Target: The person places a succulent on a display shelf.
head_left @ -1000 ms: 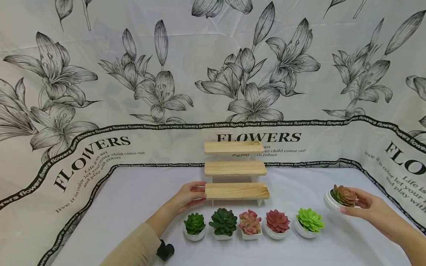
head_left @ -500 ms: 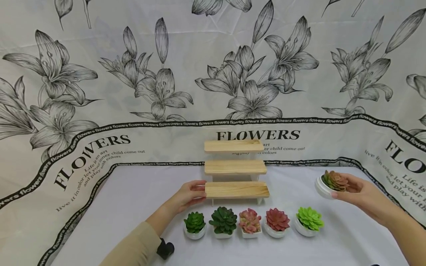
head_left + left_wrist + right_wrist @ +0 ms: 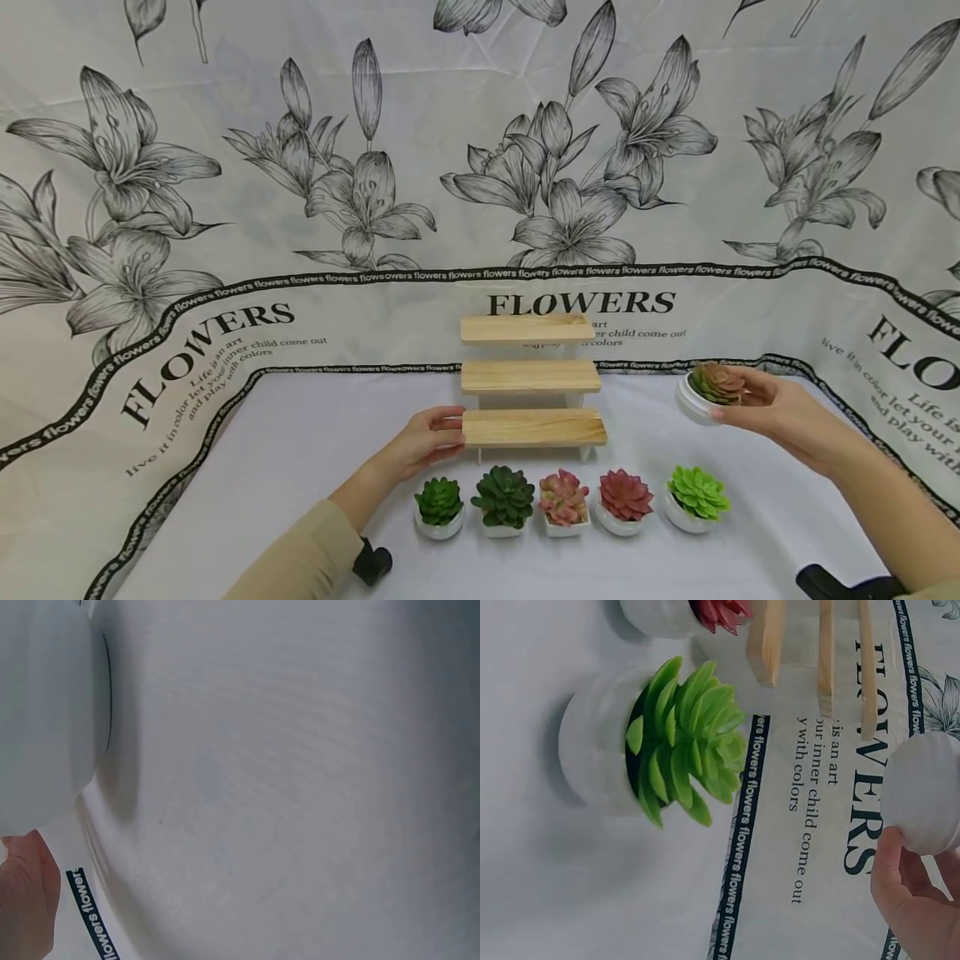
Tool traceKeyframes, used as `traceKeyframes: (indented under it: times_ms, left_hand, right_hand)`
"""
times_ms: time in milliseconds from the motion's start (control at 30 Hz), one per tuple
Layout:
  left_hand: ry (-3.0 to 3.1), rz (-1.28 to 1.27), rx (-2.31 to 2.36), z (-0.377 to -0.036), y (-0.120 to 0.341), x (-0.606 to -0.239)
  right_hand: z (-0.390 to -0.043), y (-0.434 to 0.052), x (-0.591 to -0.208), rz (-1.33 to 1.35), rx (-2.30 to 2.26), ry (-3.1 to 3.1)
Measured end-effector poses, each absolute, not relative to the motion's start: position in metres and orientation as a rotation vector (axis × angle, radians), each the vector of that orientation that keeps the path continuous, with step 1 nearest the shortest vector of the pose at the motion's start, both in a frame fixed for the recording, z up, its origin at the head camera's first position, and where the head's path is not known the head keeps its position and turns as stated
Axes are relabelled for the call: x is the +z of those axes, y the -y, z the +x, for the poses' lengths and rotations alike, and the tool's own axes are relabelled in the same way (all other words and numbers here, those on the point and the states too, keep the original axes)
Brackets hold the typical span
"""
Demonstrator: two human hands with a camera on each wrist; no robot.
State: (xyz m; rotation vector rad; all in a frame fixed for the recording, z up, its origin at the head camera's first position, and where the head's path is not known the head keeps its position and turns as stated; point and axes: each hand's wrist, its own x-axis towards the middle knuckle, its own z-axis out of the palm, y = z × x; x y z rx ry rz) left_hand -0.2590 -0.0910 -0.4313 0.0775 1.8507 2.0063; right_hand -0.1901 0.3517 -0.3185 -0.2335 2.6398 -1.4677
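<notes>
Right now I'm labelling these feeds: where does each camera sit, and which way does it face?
Head: on the person's head, facing forward and down at the wooden stand and row of succulents; left hand, right hand and forearms show.
Left wrist: on that wrist, facing mostly pale cloth and a close white shape; part of the left hand shows.
Right wrist: on that wrist, facing the bright-green succulent, picture turned sideways; the right hand shows, holding a white pot.
Head and right wrist share that succulent, the stand and the pot.

right hand [image 3: 922,907] – holds white pot [image 3: 922,795] | green succulent [image 3: 690,739] – on white surface [image 3: 630,892] | three wooden boards [image 3: 826,656], top edge
</notes>
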Motion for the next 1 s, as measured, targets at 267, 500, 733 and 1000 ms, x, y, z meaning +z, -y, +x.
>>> traceKeyframes:
  times_ms: [267, 500, 733, 1000]
  left_hand:
    - [-1.841, 0.077, 2.024, -0.264, 0.088, -0.432]
    - [-1.86, 0.055, 2.016, -0.26, 0.088, -0.43]
    - [-1.849, 0.068, 2.015, -0.257, 0.086, -0.434]
    - [-1.873, 0.062, 2.022, -0.261, 0.085, -0.429]
  right_hand:
    - [-0.205, -0.33, -0.302, -0.302, -1.504, -2.627]
    - [-0.213, -0.312, -0.292, -0.285, -1.542, -2.569]
    - [-0.229, -0.298, -0.283, -0.292, -1.499, -2.571]
    - [-0.254, -0.272, -0.271, -0.291, -1.557, -2.508]
